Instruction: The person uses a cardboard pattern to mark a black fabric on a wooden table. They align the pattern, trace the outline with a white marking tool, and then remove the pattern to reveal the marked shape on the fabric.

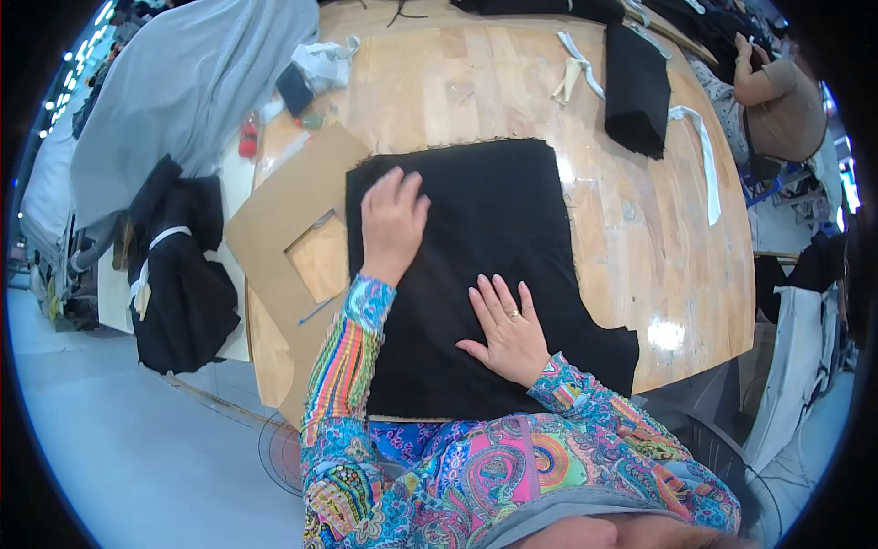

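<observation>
A black cut piece of fabric (485, 229) with frayed edges lies spread on the wooden table in front of me. My left hand (393, 224) is on its upper left part, fingers apart, slightly bent and a little blurred. Lower down, my right hand (509, 334) rests flat on the same cloth, a ring on one finger. Neither hand holds anything. Left of the fabric, and partly under its edge, is a brown cardboard pattern (265, 220) with a cut-out opening. Beside that opening lies a thin blue pen-like stick (315, 311).
A black cloth bundle tied with white (178, 274) hangs at the left edge, below a large grey cloth (192, 101). Folded black fabric (637, 91) and white strips (709, 165) lie on the wooden table (658, 247) to the right. A co-worker (777, 101) sits at far right.
</observation>
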A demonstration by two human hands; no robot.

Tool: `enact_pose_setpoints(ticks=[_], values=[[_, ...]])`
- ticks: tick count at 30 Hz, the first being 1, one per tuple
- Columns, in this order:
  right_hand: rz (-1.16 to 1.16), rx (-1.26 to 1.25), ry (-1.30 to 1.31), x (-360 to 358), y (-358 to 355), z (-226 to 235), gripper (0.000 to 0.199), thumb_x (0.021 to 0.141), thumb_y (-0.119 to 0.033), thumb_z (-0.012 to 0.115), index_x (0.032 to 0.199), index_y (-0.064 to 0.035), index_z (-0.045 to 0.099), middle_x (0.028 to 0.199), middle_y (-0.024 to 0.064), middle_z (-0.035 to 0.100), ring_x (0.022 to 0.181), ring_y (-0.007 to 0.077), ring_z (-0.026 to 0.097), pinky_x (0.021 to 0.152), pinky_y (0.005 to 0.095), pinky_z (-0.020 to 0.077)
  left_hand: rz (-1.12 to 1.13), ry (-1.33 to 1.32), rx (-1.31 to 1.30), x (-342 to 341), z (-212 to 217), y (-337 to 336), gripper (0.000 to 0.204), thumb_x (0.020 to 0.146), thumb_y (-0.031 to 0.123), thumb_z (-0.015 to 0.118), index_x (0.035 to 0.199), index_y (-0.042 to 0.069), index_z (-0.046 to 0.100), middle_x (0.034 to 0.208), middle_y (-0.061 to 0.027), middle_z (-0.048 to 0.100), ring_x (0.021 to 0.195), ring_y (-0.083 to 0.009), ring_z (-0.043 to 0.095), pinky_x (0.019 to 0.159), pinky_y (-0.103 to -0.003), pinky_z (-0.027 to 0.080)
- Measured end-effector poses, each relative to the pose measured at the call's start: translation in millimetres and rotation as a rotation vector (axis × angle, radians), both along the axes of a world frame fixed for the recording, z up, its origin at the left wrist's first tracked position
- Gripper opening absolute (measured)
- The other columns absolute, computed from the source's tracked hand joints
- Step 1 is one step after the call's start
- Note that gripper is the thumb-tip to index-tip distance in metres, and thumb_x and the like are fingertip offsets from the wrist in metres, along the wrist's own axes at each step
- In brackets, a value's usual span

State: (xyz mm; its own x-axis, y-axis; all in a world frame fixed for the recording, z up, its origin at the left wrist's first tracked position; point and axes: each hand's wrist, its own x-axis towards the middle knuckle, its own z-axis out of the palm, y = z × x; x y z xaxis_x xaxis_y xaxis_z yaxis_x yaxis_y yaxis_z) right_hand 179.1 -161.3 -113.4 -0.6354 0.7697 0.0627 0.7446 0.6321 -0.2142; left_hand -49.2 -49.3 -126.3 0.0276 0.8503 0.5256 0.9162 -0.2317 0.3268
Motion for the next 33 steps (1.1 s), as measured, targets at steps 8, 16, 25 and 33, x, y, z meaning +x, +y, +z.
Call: enact_pose_setpoints(ticks=[8, 16, 25, 33], values=[[-0.026, -0.022, 0.037, 4.1, 0.8, 0.9, 0.075, 0.084, -0.06, 0.051, 0.135, -0.0048, 0.045, 0.145, 0.0131, 0.036, 0.138, 0.0278, 0.027, 0.112, 0.0506, 0.0167, -0.004, 0.224, -0.29, -6.7, -9.1, -20.4, 0.058, 0.089, 0.041, 0.058, 0.136, 0.009, 0.045, 0.146, -0.02, 0.032, 0.135, -0.0396, 0.028, 0.11, -0.051, 0.021], [-0.011, 0.048, 0.053, 9.1, 6.0, -1.5, 0.078, 0.082, -0.061, 0.053, 0.134, -0.0027, 0.046, 0.144, 0.0145, 0.039, 0.137, 0.0286, 0.03, 0.111, 0.0502, 0.0186, -0.034, 0.195, -0.336, -9.7, -12.2, -59.6, 0.063, 0.086, 0.043, 0.061, 0.138, 0.011, 0.044, 0.147, -0.0201, 0.032, 0.137, -0.0387, 0.025, 0.11, -0.054, 0.019], [-0.037, 0.107, -0.044, 38.0, 13.1, -6.8, 0.084, 0.081, -0.063, 0.053, 0.137, -0.002, 0.041, 0.146, 0.0151, 0.035, 0.138, 0.0292, 0.028, 0.112, 0.0504, 0.0159, 0.297, -0.595, -0.272, -47.6, -20.6, 17.8, 0.045, 0.08, 0.027, 0.07, 0.111, -0.004, 0.059, 0.114, -0.0223, 0.059, 0.112, -0.036, 0.053, 0.096, -0.042, 0.041], [-0.047, 0.084, -0.093, 34.0, 10.5, -6.4, 0.085, 0.082, -0.064, 0.052, 0.139, -0.0017, 0.038, 0.148, 0.016, 0.031, 0.139, 0.0304, 0.025, 0.113, 0.0514, 0.0138, 0.235, -0.696, -0.559, -70.4, -44.3, 58.9, 0.048, 0.076, 0.022, 0.074, 0.112, -0.005, 0.058, 0.106, -0.0227, 0.063, 0.102, -0.0366, 0.06, 0.088, -0.043, 0.047]])
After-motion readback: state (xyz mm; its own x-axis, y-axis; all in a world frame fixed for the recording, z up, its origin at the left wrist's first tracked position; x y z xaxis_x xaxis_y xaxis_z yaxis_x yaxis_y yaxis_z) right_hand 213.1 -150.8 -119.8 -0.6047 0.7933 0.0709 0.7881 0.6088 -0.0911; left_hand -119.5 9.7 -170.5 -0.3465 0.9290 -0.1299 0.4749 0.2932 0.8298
